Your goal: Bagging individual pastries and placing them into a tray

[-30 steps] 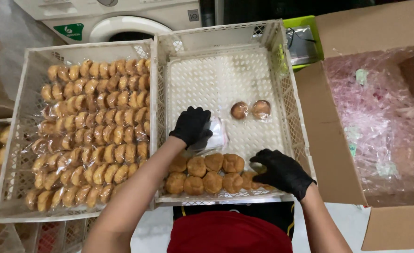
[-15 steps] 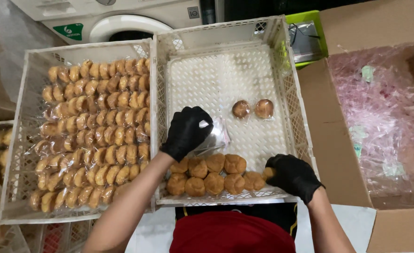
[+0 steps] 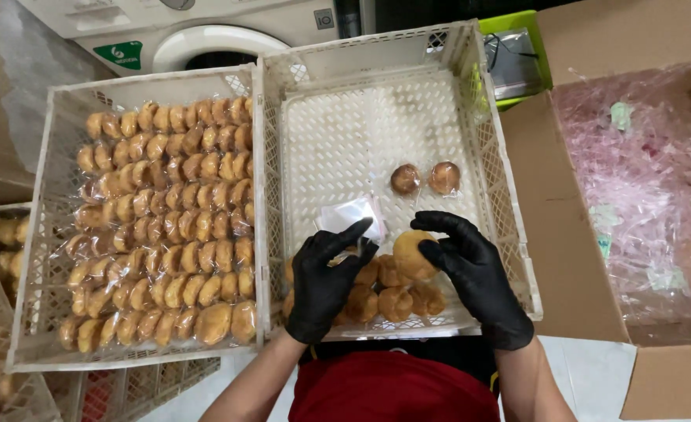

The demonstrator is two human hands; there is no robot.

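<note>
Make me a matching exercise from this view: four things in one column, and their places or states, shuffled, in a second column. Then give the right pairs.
Things:
1. Clear bag
2. Bare pastry
3. Two wrapped pastries
4. Rows of wrapped pastries

Places or states:
A. Filling the left crate
B. Held in the right hand
C. Lying apart in the middle of the right crate
D. At the fingertips of the left hand

Pairs: 1-D, 2-B, 3-C, 4-A
</note>
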